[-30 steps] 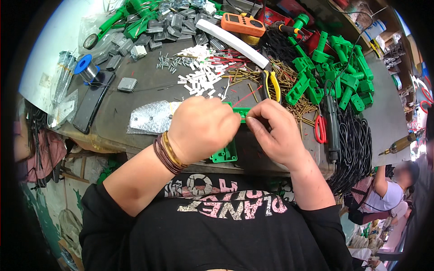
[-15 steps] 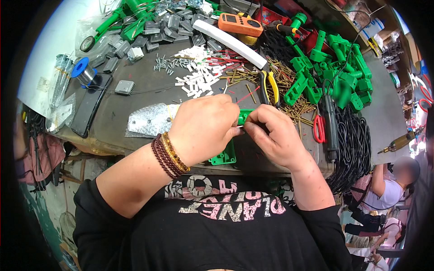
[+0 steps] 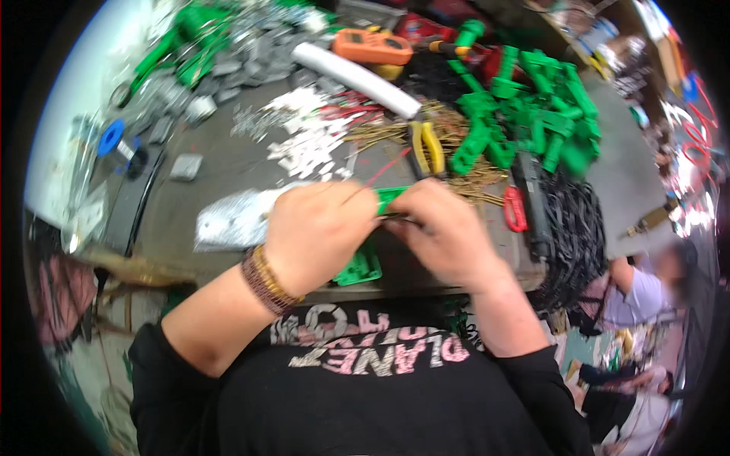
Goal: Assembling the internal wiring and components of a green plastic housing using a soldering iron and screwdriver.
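Facing each other close together but apart, the left hand (image 3: 323, 228) and the right hand (image 3: 442, 232) crowd around a thin dark strand (image 3: 401, 219) lying between their fingertips. The right thumb and fingers look pinched on it; the left fingers are curled in, but what they grip is hidden, so I cannot tell. Being so fine, the strand could slip or bend if that pinch loosens or the hands pull unevenly. A knuckle might also catch the red wire (image 3: 388, 167) just beyond the left hand, and an outward knock could scatter the small white pieces (image 3: 308, 148) or the brass-coloured pins (image 3: 473, 182) farther off.

The strand looks slender and nearly level (blur hides whether it is wire or something stiffer). Just past it, in the gap between the hands, a green plastic part (image 3: 391, 196) shows bright — mostly covered by fingers. More green plastic (image 3: 357, 271) pokes out below the left hand, flat with a squared corner — whether the two are one piece, I cannot tell.
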`<move>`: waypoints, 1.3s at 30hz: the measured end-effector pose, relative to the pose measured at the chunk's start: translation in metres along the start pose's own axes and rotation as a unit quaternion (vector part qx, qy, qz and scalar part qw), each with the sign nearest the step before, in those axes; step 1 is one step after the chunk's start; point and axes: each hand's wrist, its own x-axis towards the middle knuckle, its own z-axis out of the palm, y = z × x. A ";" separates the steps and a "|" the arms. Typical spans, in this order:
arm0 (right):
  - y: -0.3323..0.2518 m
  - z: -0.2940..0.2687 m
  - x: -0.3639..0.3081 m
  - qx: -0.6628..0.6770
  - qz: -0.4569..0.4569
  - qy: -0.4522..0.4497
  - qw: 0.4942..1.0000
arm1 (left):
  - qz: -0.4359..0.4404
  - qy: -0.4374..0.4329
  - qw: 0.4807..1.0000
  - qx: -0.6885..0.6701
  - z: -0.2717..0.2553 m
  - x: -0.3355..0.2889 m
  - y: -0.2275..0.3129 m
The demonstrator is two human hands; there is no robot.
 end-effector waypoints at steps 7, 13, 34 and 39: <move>-0.007 0.010 -0.007 0.049 0.041 0.001 0.998 | 0.023 -0.070 0.997 -0.039 -0.007 0.005 0.000; -0.004 0.014 -0.013 0.135 0.111 0.005 0.985 | 0.020 0.008 1.000 -0.003 0.015 0.004 -0.005; 0.197 -0.223 -0.156 -0.352 0.594 -0.098 0.717 | -0.116 -0.080 0.988 0.070 -0.062 -0.044 -0.007; 0.165 -0.280 -0.158 -0.238 0.538 0.146 0.795 | -0.096 0.003 0.995 -0.022 -0.079 -0.032 0.009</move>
